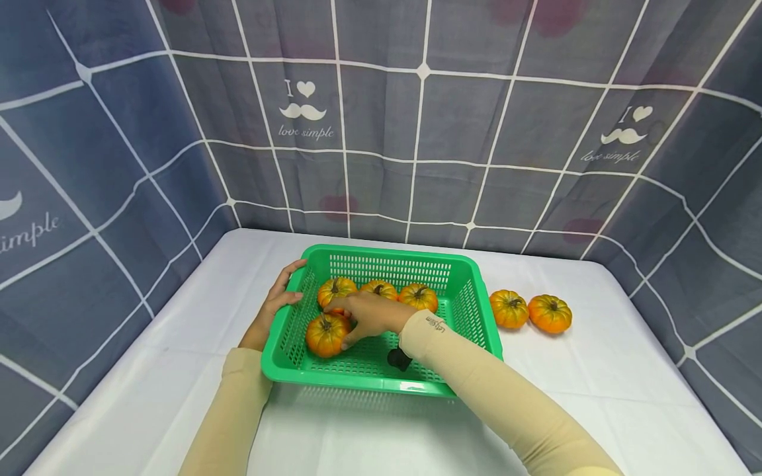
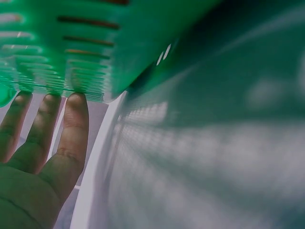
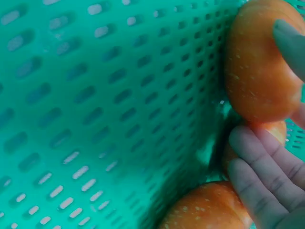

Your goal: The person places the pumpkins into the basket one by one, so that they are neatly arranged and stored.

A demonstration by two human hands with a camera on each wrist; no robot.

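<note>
A green plastic basket (image 1: pixel 381 385) with slotted walls stands on the table. My left hand (image 1: pixel 278 305) holds its left side, thumb over the rim; in the left wrist view several fingertips (image 2: pixel 76 100) touch the slotted plastic from outside. My right hand (image 1: pixel 372 313) reaches inside and grips the front-left small orange pumpkin (image 1: pixel 325 336), with thumb and fingers about it in the right wrist view. Behind it in the basket lie more pumpkins: one at the left (image 1: pixel 337 289), a partly hidden middle one (image 1: pixel 379 287) and one to the right (image 1: pixel 419 296).
Two more pumpkins, one nearer (image 1: pixel 508 309) and one farther right (image 1: pixel 550 314), sit on the white tablecloth (image 1: pixel 601 377) beside the basket. A small black object (image 1: pixel 399 359) shows under my right wrist. A dark checked curtain (image 1: pixel 381 119) encloses the table's back and sides.
</note>
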